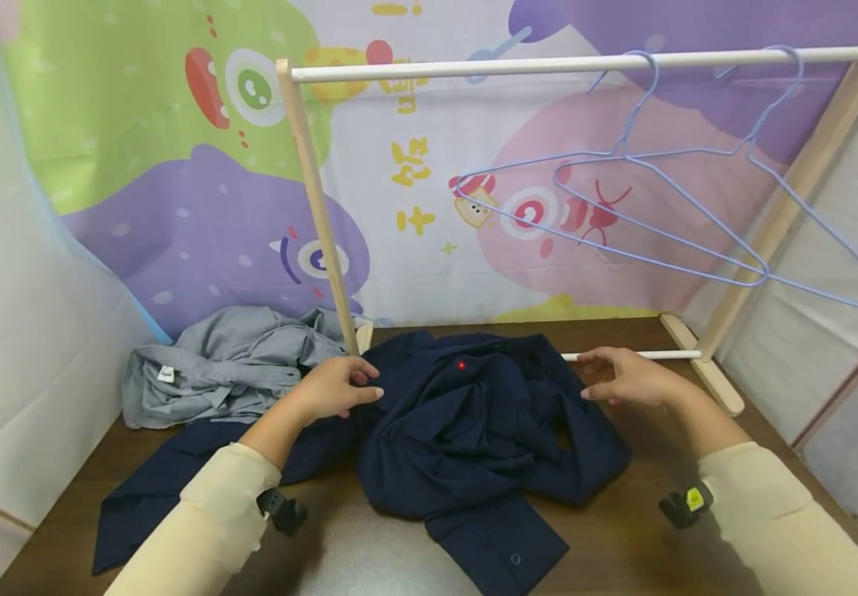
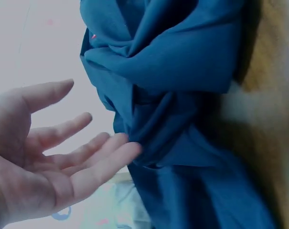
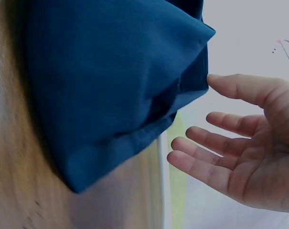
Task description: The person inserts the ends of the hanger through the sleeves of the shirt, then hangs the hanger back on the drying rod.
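Observation:
A crumpled navy garment (image 1: 466,430) lies on the table, one sleeve with a buttoned cuff toward the front edge and another stretched to the left. At its left side is the left hand (image 1: 335,386), relaxed and holding nothing; the left wrist view shows its spread fingers beside the cloth (image 2: 182,62). On the opposite side the right hand (image 1: 625,377) hovers, fingers loosely bent and empty. In the right wrist view that hand (image 3: 249,138) has its thumb tip right at the edge of the cloth (image 3: 101,86); whether it touches, I cannot tell.
Behind the left hand a grey garment (image 1: 227,364) lies heaped against the backdrop. A wooden rack with a white rail (image 1: 473,66) stands at the back, with two blue wire hangers (image 1: 625,156) on its right half. Its right foot (image 1: 704,368) rests beyond the right hand.

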`<state>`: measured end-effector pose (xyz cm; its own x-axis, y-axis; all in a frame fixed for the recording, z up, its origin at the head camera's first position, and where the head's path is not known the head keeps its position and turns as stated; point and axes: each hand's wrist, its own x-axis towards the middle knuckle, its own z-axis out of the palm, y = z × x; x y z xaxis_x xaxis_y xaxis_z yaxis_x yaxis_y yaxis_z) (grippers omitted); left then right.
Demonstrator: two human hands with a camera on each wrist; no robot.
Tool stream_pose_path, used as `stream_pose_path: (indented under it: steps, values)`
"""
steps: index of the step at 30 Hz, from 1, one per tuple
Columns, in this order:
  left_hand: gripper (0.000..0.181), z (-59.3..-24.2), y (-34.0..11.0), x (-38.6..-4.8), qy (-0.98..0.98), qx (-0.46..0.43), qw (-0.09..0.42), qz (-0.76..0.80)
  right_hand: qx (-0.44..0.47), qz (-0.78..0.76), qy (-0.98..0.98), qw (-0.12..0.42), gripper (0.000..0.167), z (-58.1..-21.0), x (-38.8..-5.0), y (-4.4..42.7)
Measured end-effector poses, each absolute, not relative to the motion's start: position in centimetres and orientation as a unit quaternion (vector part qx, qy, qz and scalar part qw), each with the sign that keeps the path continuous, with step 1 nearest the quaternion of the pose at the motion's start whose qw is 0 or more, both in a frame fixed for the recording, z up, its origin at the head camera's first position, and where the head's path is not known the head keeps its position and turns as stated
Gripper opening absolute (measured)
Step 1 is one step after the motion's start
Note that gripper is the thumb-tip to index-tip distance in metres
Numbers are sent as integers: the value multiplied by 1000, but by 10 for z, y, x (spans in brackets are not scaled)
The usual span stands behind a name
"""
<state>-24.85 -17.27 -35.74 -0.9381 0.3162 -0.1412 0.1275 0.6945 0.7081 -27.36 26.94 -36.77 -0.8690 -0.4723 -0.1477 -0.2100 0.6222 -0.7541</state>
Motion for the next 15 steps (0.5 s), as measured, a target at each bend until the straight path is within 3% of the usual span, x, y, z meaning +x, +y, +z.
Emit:
stream_pose_path:
  steps: [6, 15]
  values:
    - [24, -351, -158, -260, 931, 180, 25, 315, -234, -318, 910, 130, 51, -359, -282, 269]
    - [37, -364, -131, -267, 942, 223, -7, 250, -192, -259, 938, 126, 49, -373, -285, 249]
